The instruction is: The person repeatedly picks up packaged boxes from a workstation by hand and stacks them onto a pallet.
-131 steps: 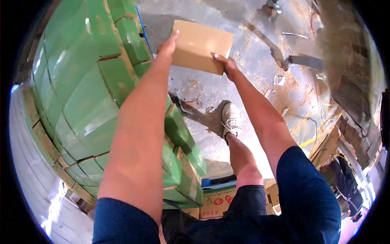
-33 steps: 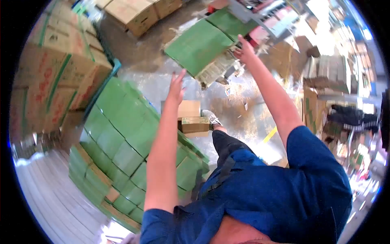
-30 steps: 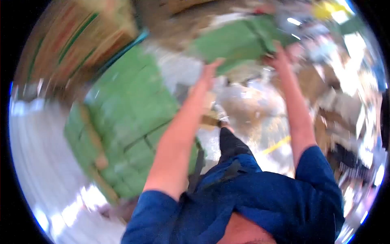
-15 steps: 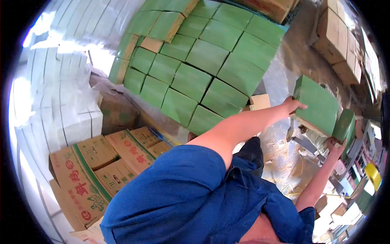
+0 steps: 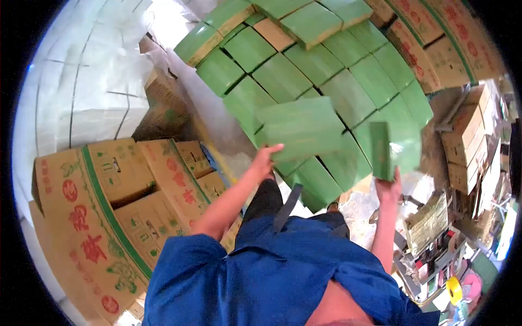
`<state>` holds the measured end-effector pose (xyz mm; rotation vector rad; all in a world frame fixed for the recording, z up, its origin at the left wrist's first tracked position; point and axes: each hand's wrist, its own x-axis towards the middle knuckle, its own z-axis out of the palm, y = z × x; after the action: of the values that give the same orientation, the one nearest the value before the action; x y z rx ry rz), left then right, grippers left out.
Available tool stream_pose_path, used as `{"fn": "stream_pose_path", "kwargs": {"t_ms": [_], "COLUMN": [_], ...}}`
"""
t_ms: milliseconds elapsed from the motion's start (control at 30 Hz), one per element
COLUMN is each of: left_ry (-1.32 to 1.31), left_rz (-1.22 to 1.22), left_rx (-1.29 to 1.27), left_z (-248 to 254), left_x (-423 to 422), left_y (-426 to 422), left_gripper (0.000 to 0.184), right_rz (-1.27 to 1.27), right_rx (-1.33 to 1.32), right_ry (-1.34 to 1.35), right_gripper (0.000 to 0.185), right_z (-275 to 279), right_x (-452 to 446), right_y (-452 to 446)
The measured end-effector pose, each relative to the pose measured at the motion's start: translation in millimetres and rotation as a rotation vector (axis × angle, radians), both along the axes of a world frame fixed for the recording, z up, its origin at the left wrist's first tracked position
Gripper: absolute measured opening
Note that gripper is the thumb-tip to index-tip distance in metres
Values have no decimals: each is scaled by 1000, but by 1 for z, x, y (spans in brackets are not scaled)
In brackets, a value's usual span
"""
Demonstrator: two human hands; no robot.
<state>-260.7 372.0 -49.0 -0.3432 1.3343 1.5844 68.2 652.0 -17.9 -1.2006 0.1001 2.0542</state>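
Note:
My left hand (image 5: 266, 160) grips the near left corner of a flat green box (image 5: 304, 130), thumb on top. That box is held above the stack of green boxes (image 5: 280, 79) and is smeared by motion. Away to the right, my right hand (image 5: 388, 187) is closed on the lower end of a second green box (image 5: 380, 149), which stands on edge with its narrow dark green side showing. Its outline blurs into the green boxes behind. Both held boxes are apart from each other. The fingers of my right hand are partly hidden.
Printed brown cartons (image 5: 81, 217) stand at the left, below white wrapped stacks (image 5: 103, 117). More cartons (image 5: 435, 41) are behind the green stack, and plain brown boxes (image 5: 465, 138) stand right. A cluttered bench (image 5: 435, 266) with yellow tape (image 5: 454, 289) is at lower right.
Both hands have swung from the right to in front of the green stack, carrying the green boxes. The boxes, close together before, are now farther apart. My view has turned too.

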Motion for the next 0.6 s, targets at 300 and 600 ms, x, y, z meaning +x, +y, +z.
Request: {"fn": "stream_pose_path", "kwargs": {"t_ms": [300,600], "left_ry": [124,172], "left_rz": [422,417], "left_rx": [-72,-42], "left_z": [-79,-158], "left_x": [-321,-466], "left_y": [-89,-64], "left_gripper": [45,46], "right_rz": [655,758], "right_rx": [199,483], "right_ry": [153,-152], "right_gripper": [38,48], "right_z": [-72,-167], "right_x": [-497,-724], "right_y": [-13,-27]}}
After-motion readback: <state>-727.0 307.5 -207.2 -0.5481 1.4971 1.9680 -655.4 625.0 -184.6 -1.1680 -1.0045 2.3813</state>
